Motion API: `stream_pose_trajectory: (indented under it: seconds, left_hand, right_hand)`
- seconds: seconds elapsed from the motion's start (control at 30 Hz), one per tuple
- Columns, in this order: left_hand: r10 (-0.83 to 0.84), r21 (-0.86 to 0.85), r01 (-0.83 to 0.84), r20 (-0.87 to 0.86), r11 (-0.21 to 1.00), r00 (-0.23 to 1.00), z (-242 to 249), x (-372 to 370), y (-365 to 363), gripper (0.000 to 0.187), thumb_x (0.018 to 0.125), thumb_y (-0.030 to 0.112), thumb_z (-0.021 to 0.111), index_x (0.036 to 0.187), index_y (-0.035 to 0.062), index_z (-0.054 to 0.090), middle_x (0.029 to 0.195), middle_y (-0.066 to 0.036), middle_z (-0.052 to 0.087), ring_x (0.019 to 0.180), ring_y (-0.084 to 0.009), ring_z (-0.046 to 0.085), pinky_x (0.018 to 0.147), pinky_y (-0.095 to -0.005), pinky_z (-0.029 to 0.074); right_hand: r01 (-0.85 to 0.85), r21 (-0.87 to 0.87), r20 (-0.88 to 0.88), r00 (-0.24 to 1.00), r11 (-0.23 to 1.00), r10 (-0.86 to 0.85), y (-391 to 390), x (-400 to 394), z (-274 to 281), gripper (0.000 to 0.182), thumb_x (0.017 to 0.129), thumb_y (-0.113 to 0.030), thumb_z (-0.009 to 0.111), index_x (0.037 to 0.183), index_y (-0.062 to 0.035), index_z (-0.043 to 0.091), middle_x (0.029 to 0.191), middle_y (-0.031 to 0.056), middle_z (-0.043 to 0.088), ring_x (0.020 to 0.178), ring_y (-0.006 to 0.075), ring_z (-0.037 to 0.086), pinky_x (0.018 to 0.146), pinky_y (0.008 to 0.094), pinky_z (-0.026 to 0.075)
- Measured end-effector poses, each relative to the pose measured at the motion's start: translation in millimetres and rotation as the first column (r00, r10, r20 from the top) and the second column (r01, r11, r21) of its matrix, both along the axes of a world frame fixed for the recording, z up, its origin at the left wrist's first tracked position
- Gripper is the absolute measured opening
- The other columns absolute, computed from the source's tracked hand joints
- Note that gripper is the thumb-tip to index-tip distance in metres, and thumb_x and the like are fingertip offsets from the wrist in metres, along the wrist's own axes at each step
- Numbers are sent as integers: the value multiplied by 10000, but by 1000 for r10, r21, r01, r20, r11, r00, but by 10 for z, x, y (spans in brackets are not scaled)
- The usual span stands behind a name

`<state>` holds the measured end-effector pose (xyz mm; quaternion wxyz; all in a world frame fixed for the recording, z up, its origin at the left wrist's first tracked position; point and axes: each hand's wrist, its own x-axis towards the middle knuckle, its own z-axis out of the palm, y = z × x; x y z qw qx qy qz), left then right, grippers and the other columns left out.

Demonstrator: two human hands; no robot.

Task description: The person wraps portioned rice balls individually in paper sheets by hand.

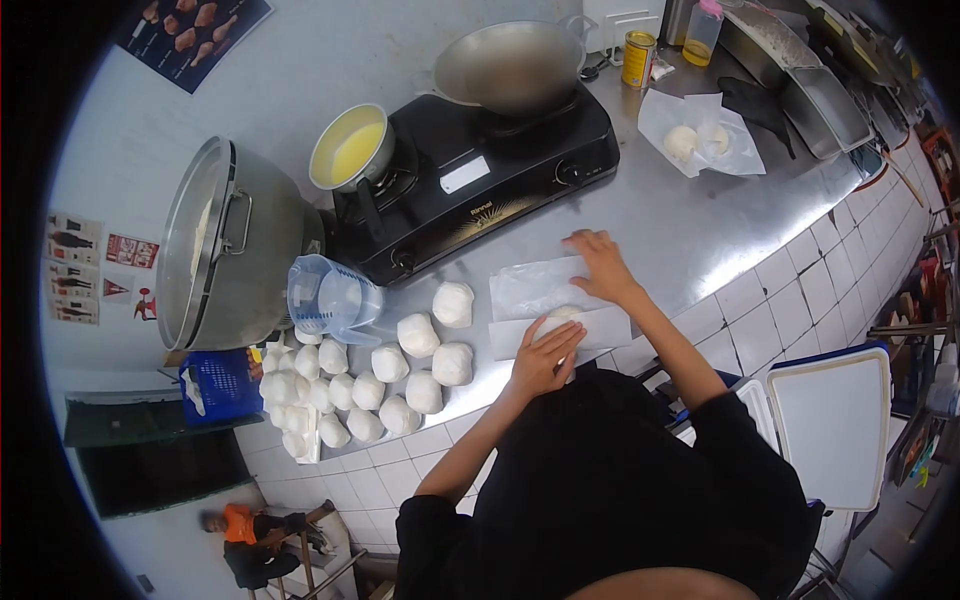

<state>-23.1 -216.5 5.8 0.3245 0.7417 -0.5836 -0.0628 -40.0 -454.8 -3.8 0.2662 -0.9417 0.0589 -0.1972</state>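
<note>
A sheet of white paper [530, 288] lies on the metal counter in front of me, its near part folded up. A pale round piece that looks like dough [565, 312] shows partly at the fold. My left hand [545, 358] rests on the near flap, fingers stretched out and laid over the paper and the piece's near side. At the sheet's far right edge, my right hand [605, 265] is open with its fingers spread, thumb side towards the paper. Several white rounded bundles [423, 392] stand on the counter to the left.
A black gas stove [500, 190] holds a wok [510, 70] and a saucepan of yellow liquid [350, 150]. Left of it stand a large pot [265, 240] and a clear jug [335, 295]. Another paper with pale rounds [735, 150] lies back right. A seated person [255, 535] is lower left.
</note>
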Motion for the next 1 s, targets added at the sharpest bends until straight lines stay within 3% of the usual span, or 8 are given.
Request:
stream_pose_trajectory:
  seconds: [0.2, 0.3, 0.4, 0.53, 0.73, 0.83, 0.93, 1.0]
  left_hand:
    - [151, 57, -141, -432, 988, 889, 34, 188, -106, 229, 956, 143, 556, 1069, 131, 754, 1053, -29, 752, 1047, -191, 692, 1166, -487, 259]
    - [145, 80, -122, -569, 989, 809, -39, 335, -124, 207, 957, 140, 565, 1028, 121, 758, 1033, -27, 758, 1005, -186, 700, 1196, -504, 196]
    - [156, 93, -126, -583, 988, 797, -27, 337, -101, 175, 945, 123, 589, 1004, 115, 754, 1036, -13, 759, 983, -173, 701, 1218, -513, 132]
    - [166, 77, -148, -559, 986, 812, 68, 235, -73, 179, 913, 64, 611, 995, 145, 747, 977, 4, 753, 931, -192, 704, 1215, -544, 110]
    - [236, -204, -260, -135, 944, 962, -132, 160, 79, 251, 760, 15, 684, 952, 170, 732, 980, 17, 727, 992, -184, 676, 1099, -522, 302]
    - [439, -272, -357, 364, 893, 821, 189, 142, 27, 297, 750, 12, 673, 987, 182, 727, 989, 40, 705, 967, -184, 662, 1016, -464, 359]
    - [234, -115, -204, 498, 972, 835, 317, 288, -3, 266, 807, 69, 641, 1030, 191, 721, 1007, 56, 689, 975, -151, 650, 1051, -433, 369]
    - [158, -92, -132, 399, 987, 903, 49, 354, 116, 267, 805, 79, 639, 1042, 173, 720, 1028, 54, 693, 995, -127, 649, 1054, -428, 374]
  right_hand:
    - [-165, 260, -553, 782, 951, 287, -253, 608, -202, 551, 618, -148, 840, 1108, -66, 602, 1006, 145, 677, 964, 376, 638, 801, 420, 525]
    - [-355, 319, -581, 659, 879, 477, -304, 650, 51, 281, 685, -97, 805, 902, -27, 641, 913, 116, 689, 869, 328, 664, 778, 403, 527]
    - [-515, 557, -86, 744, 651, 662, -258, 337, 110, 144, 728, -85, 773, 786, -10, 665, 884, 117, 700, 842, 312, 670, 750, 394, 516]
    - [-381, 444, -204, 838, 811, 505, 76, -299, 252, 93, 801, -70, 726, 879, -28, 698, 933, 119, 706, 883, 311, 669, 763, 387, 523]
    - [-198, 335, 2, 978, 921, 209, 506, -800, 62, 119, 817, -53, 678, 927, -15, 701, 960, 136, 692, 969, 326, 656, 833, 392, 538]
    - [-181, 182, 73, 983, 967, 171, 608, -876, -2, 122, 816, -39, 656, 926, -13, 701, 996, 114, 698, 1001, 290, 665, 873, 380, 546]
    - [-167, 27, 106, 981, 986, 163, 647, -920, -46, 152, 797, -23, 645, 936, -22, 704, 1037, 99, 698, 1037, 256, 665, 898, 359, 545]
    - [-191, -12, 144, 971, 981, 191, 609, -960, -75, 182, 777, -23, 648, 950, -27, 706, 1044, 91, 695, 1038, 252, 662, 904, 354, 544]
